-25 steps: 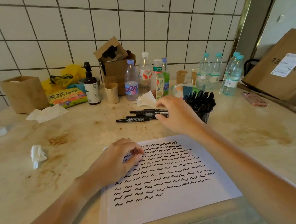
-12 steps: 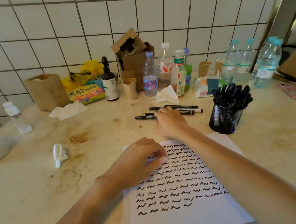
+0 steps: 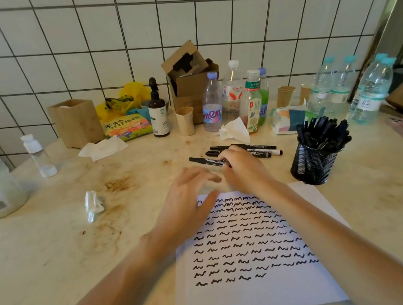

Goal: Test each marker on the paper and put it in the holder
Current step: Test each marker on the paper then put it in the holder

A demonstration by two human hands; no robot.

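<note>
Four black markers [image 3: 256, 148] lie loose on the counter [image 3: 56, 240], far of the paper [image 3: 258, 294]. Right hand [image 3: 244, 170] pinches the nearest marker [image 3: 203, 160]. Left hand [image 3: 188, 202] blurred, fingers spread, holding nothing. Mesh holder [image 3: 313, 166] right, full.

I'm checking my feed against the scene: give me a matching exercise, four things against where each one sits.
Things:
1. mesh holder
2. crumpled tissue
3. right hand
4. paper

Places:
A. left of the paper, on the stained counter
B. on the loose markers
C. nearest the camera, covered in squiggles
D. right of the loose markers, full of markers

Pairs: 1-D, 2-A, 3-B, 4-C
</note>
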